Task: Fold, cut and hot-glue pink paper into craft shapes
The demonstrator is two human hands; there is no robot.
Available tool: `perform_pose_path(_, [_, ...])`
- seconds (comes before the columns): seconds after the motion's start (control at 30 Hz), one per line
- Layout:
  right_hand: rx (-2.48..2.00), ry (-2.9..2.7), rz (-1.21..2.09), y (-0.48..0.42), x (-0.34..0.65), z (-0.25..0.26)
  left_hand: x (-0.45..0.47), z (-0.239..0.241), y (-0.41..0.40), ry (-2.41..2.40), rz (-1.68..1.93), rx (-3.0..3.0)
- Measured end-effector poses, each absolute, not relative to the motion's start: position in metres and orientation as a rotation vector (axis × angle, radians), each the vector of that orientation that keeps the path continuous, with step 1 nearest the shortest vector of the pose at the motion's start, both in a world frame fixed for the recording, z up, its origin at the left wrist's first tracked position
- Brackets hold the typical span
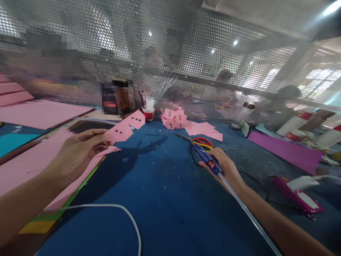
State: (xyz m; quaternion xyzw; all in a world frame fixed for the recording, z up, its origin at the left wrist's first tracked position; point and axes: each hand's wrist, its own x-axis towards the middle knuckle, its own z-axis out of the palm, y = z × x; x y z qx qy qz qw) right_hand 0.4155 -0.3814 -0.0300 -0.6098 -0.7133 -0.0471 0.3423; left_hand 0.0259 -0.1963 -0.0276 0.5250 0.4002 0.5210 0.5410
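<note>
My left hand point(77, 153) pinches pink paper cutouts point(120, 131) with small black marks, held up over the left side of the table. A strip of pink paper shows just below my fingers. My right hand point(226, 167) is closed around a blue hot glue gun point(206, 159), and a long clear glue stick point(247, 211) runs out of its back end. Right behind the glue gun lie scissors point(203, 143) with red and yellow handles. Further back sits a pile of folded pink paper pieces point(173, 119) with similar black marks.
Pink sheets point(34, 156) are stacked at left. A white cable point(125, 209) curves across the front. At the back stand a dark jar point(124, 96) and a red-white cup point(148, 113). Purple paper point(287, 151) and a magenta power strip point(298, 195) lie right. Perforated metal point(186, 53) bounds the table.
</note>
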Motion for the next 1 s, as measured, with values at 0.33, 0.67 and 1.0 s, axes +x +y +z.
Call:
perform_pose_path(0.33, [-1.585,-1.92,0.049,-0.383,0.41,-0.03,0.024,-0.025,-0.195,0.976,1.297,1.224])
perform_pose_path(0.67, [-1.551,-1.884,0.366,-0.38,0.392,-0.024,0.019,-0.018,-0.188,1.035,1.378,1.173])
perform_pose_path(1.0, [-1.615,-1.739,0.572,-0.321,0.355,0.007,0.018,-0.014,-0.191,1.006,1.372,1.14])
